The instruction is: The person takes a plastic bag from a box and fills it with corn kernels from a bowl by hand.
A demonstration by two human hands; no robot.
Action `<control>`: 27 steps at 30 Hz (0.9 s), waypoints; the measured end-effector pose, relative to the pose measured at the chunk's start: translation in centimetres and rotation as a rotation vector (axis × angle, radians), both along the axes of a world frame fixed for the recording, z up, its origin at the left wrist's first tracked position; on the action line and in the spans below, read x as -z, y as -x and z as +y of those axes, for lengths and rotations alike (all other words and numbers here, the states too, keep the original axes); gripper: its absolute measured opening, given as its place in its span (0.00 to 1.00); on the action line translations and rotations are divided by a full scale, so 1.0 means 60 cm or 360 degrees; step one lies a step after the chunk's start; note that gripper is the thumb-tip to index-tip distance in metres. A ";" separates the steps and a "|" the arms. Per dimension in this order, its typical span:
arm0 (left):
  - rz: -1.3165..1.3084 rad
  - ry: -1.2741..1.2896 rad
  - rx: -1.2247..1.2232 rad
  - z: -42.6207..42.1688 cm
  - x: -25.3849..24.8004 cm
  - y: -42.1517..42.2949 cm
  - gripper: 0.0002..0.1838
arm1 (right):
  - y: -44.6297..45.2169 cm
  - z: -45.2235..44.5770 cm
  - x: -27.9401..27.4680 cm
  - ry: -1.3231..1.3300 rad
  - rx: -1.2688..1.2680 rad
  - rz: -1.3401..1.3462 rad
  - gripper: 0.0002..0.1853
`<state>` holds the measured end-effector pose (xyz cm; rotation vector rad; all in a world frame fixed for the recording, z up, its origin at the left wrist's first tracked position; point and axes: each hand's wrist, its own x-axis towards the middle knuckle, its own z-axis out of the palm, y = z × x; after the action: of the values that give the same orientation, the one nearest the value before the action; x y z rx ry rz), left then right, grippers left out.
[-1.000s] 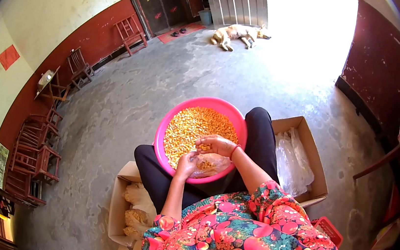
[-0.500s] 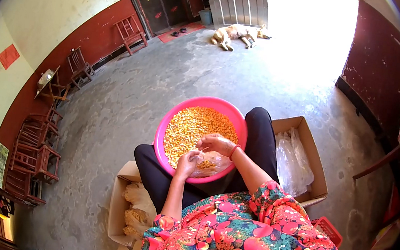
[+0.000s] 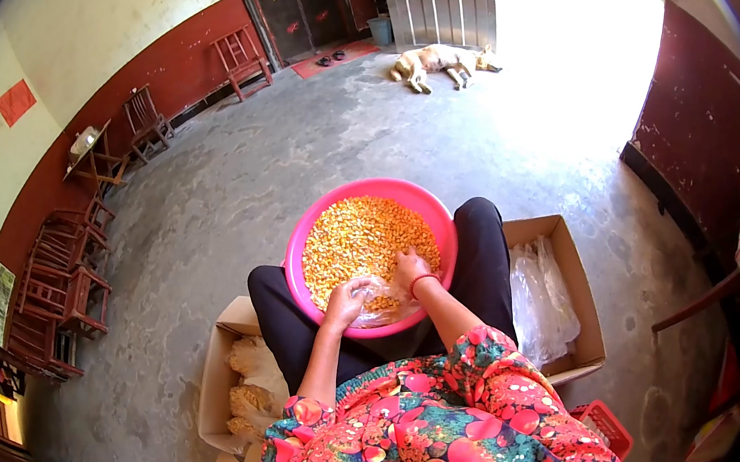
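Note:
A pink basin (image 3: 298, 255) full of yellow corn kernels (image 3: 370, 231) sits between my legs. My left hand (image 3: 345, 303) is closed on the edge of a clear plastic bag (image 3: 377, 309), which lies over the near side of the basin. Some kernels show through the bag's film. Just right of the bag, my right hand (image 3: 410, 272), with a red bracelet at the wrist, reaches down into the corn. Its fingers curl into the kernels and their tips are partly hidden.
On my right stands a cardboard box (image 3: 592, 320) with clear plastic bags (image 3: 544, 306). Another box (image 3: 216, 378) on my left contains filled bags (image 3: 257, 382). A red basket (image 3: 608, 427) is behind my right side. Wooden chairs (image 3: 68, 279) line the left wall; a dog (image 3: 444, 61) lies near the doorway.
My right hand has moved from above the bag, right and down into the corn. The left hand stays at the bag, whose film now stretches more toward the right wrist.

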<state>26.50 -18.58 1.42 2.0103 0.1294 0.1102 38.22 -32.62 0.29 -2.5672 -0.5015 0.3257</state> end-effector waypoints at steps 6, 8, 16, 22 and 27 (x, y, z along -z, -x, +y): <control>-0.0003 0.0095 -0.0066 -0.001 0.007 -0.001 0.15 | 0.007 0.002 -0.005 0.0131 -0.0426 0.0021 0.19; -0.0019 0.0089 -0.0056 0.000 0.010 -0.002 0.15 | 0.008 0.004 -0.002 0.0125 -0.0512 0.0058 0.19; -0.0011 0.0082 0.0020 0.005 0.013 -0.003 0.14 | 0.010 0.004 -0.002 -0.0037 -0.0622 -0.0029 0.15; -0.0003 0.0043 0.0025 0.001 0.006 -0.001 0.14 | -0.016 0.009 0.033 -0.0564 -0.0446 0.0118 0.12; -0.0016 -0.0009 -0.0074 0.001 0.007 -0.001 0.13 | -0.004 -0.006 -0.044 -0.1259 0.0014 0.1071 0.08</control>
<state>26.53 -18.54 1.00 2.0124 0.1698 0.1501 38.45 -32.96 2.91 -1.5701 -0.2759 0.7691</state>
